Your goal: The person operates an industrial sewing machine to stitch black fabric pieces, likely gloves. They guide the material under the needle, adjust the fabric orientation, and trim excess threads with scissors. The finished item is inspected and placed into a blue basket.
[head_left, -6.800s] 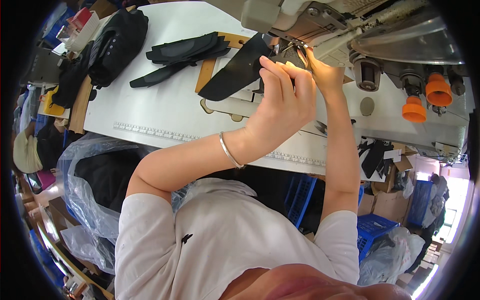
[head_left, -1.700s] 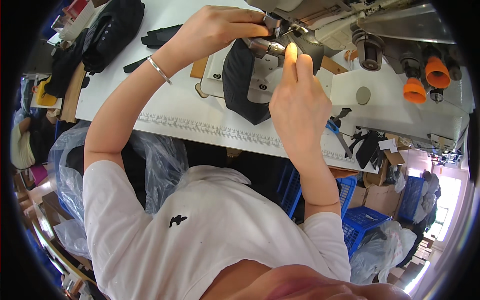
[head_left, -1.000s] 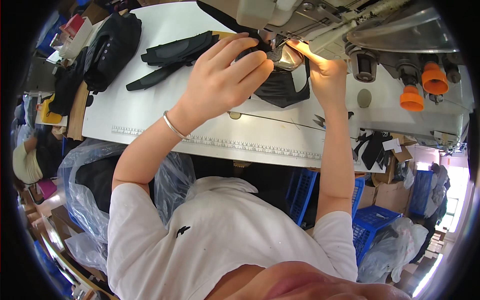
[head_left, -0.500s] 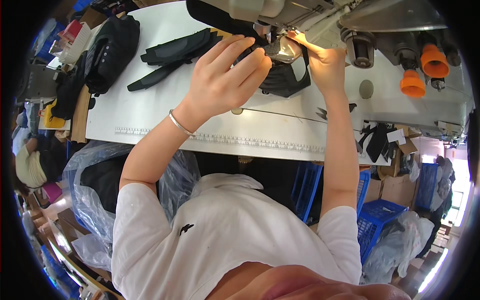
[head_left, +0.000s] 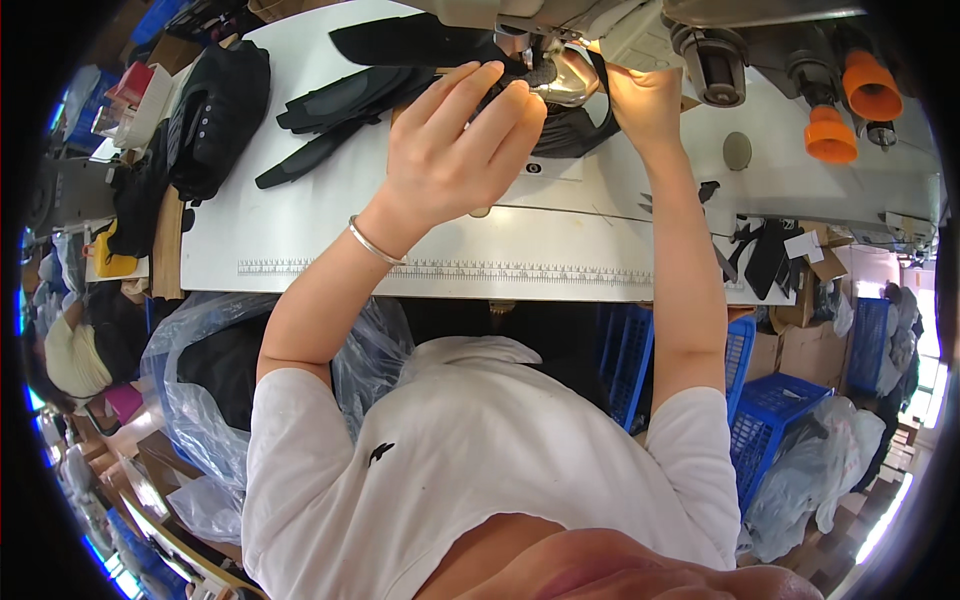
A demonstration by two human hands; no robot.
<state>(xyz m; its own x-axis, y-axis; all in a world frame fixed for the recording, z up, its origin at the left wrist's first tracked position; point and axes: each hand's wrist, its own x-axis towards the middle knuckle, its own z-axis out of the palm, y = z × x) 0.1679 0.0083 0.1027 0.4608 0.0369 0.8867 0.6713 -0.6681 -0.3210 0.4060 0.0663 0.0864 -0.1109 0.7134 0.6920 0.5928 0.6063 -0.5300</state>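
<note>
A black curved piece that looks like a shoe upper lies under the sewing machine's needle area, beside a shiny metal part lit by a lamp. My left hand, a bracelet on its wrist, has its fingers bent together at the upper's left side; the thumb is hidden. At the right side, my right hand pinches the upper's raised edge, its fingertips partly covered by the machine head. Left of the needle area, a long flat black piece reaches out over the table.
Flat black cut pieces lie left of my hands, with black eyeleted uppers farther left. Small scissors rest by my right forearm. Orange cone-shaped parts hang at the right. A ruler strip runs along the table's front.
The upper has turned and shifted away from me, so less of it shows. The flat black piece beside the needle has swung out to the left. My right fingers have moved behind the machine head.
</note>
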